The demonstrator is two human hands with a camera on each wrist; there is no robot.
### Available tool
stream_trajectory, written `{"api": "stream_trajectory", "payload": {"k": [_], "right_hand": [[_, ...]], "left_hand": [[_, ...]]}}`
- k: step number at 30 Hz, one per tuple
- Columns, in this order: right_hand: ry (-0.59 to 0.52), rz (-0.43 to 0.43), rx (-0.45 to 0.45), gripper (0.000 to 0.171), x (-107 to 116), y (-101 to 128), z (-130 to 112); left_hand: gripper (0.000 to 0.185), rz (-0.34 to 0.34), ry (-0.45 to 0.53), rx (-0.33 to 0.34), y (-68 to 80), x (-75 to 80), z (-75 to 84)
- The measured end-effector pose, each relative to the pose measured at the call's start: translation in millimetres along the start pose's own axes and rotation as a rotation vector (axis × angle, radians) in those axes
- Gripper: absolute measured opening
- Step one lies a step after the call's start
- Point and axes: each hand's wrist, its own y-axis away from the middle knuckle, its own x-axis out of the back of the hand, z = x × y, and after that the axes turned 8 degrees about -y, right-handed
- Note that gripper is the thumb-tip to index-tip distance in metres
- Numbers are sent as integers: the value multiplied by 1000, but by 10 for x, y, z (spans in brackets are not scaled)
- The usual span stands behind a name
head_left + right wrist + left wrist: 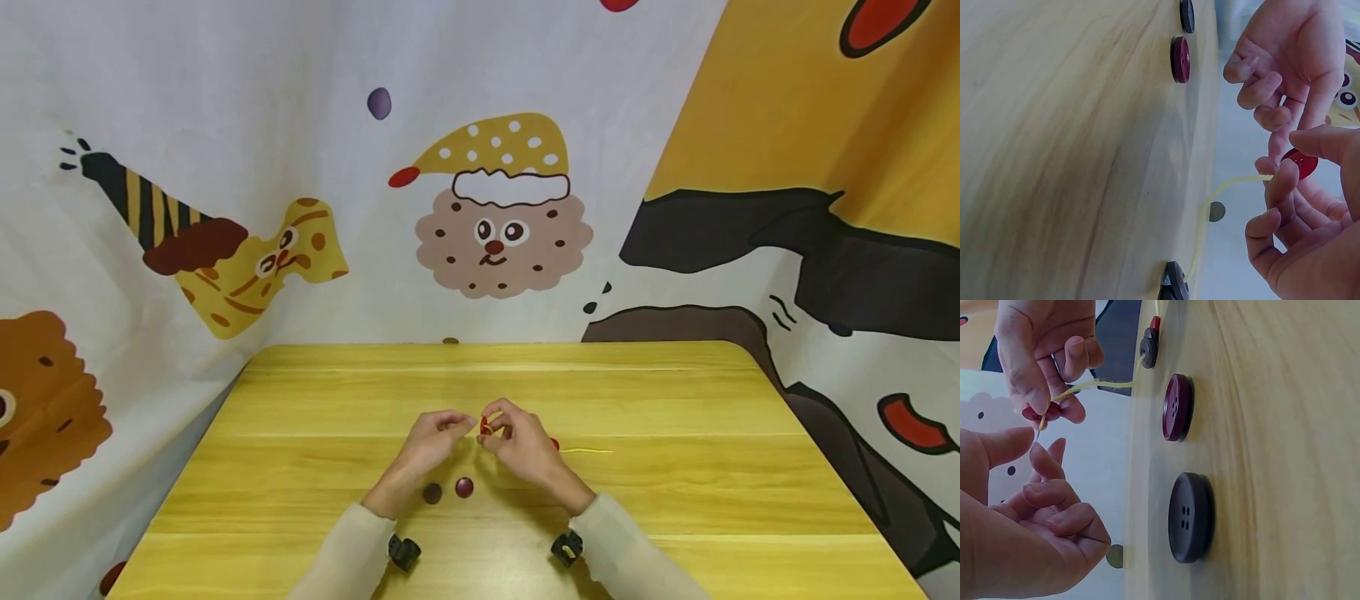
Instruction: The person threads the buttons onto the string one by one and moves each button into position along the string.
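Note:
My right hand (525,443) pinches a red button (1300,164) on edge between thumb and fingers, raised above the table. A thin needle (1039,432) pokes out of that button. At its tip, the thumb and forefinger of my left hand (433,440) pinch the needle. Yellow thread (1104,383) trails from the held button down to a dark button (1147,352) on the tabletop. Beside this one lies another red piece (554,444), partly hidden behind the right hand in the head view.
A maroon button (464,487) and a dark brown button (432,493), each with holes, lie on the wooden table (300,500) nearer me. A yellow thread end (588,451) stretches rightward. Behind the table hangs a printed cloth (300,108).

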Motion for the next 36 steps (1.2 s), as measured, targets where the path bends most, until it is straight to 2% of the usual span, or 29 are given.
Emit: {"api": "stream_trajectory", "payload": {"k": [13, 22, 27, 36], "right_hand": [[-28, -19, 3, 30, -6, 10, 3], [-14, -21, 35, 32, 34, 2, 5], [-18, -23, 23, 33, 38, -4, 9], [-44, -28, 14, 32, 23, 0, 21]], "left_hand": [[29, 3, 12, -19, 11, -12, 5], [24, 34, 7, -23, 0, -40, 60], [23, 48, 3, -30, -3, -48, 65], [19, 36, 23, -39, 8, -52, 60]]}}
